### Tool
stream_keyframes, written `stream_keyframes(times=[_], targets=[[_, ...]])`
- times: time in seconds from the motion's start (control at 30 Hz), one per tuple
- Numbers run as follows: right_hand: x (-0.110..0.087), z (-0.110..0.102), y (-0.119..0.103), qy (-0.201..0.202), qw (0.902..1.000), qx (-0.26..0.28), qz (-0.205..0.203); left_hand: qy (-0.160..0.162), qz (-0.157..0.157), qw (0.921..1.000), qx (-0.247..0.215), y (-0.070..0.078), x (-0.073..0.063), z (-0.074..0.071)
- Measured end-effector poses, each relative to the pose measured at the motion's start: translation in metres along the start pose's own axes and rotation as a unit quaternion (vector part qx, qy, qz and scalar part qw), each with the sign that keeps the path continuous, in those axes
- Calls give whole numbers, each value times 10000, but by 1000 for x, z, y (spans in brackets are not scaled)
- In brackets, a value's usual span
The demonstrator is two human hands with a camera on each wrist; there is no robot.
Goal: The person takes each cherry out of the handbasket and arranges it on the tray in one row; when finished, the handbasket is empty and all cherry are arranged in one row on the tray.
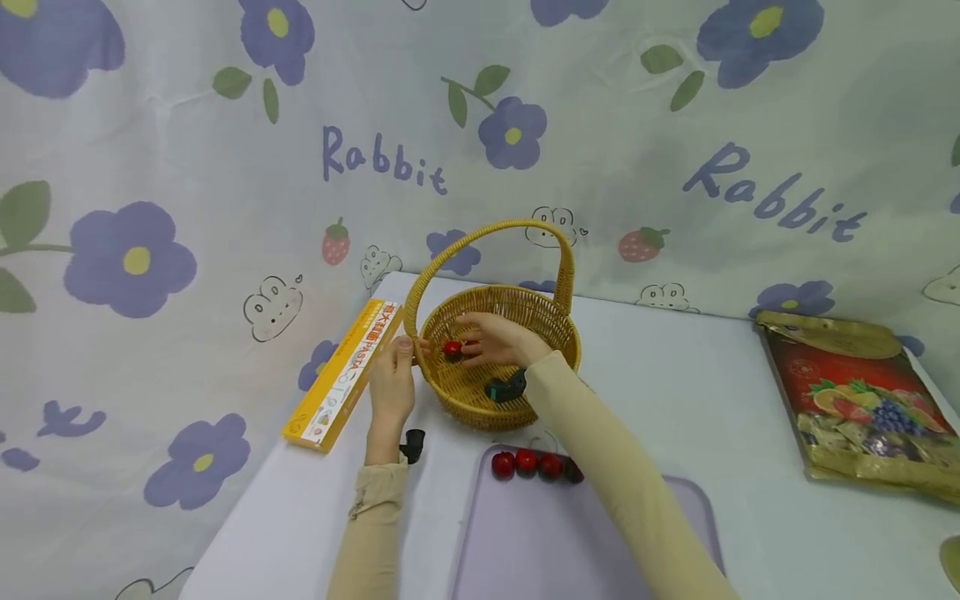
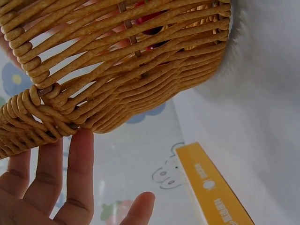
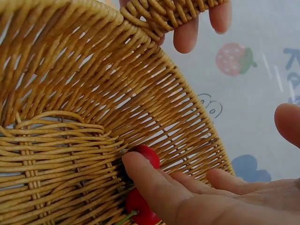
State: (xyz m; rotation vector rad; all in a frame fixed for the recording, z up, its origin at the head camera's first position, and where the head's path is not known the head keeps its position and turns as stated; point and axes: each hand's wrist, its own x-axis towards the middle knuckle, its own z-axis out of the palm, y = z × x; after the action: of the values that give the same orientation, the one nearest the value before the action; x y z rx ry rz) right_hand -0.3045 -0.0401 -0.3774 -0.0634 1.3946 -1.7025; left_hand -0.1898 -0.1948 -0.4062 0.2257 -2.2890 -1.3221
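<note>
A wicker basket with a tall arched handle stands on the white table. My left hand holds it at the left base of the handle; in the left wrist view, fingers meet the wicker while the thumb stands apart. Inside the basket is my right hand, fingers extended and spread. Two red cherries lie by its fingers in the right wrist view: one cherry behind a fingertip, another cherry with a green stem, partly covered by the hand.
Several dark red cherries line the far edge of a lilac tray, partly under my right forearm. Left of the basket lies a yellow pasta box. A gold and red fruit-picture bag lies at the right. Behind hangs a flowered curtain.
</note>
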Motion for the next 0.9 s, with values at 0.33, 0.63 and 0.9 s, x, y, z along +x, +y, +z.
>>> stream_keyframes(times=[0.33,0.63,0.9], targets=[[21,2,7,192,9995,232,89,-61,-12,10000,2,2,-1,0],[32,13,18,-59,9991,408,87,-25,35,10000,-41,0,-3,2],[36,11,19,43,9991,397,-156,43,35,9998,166,0,-1,1]])
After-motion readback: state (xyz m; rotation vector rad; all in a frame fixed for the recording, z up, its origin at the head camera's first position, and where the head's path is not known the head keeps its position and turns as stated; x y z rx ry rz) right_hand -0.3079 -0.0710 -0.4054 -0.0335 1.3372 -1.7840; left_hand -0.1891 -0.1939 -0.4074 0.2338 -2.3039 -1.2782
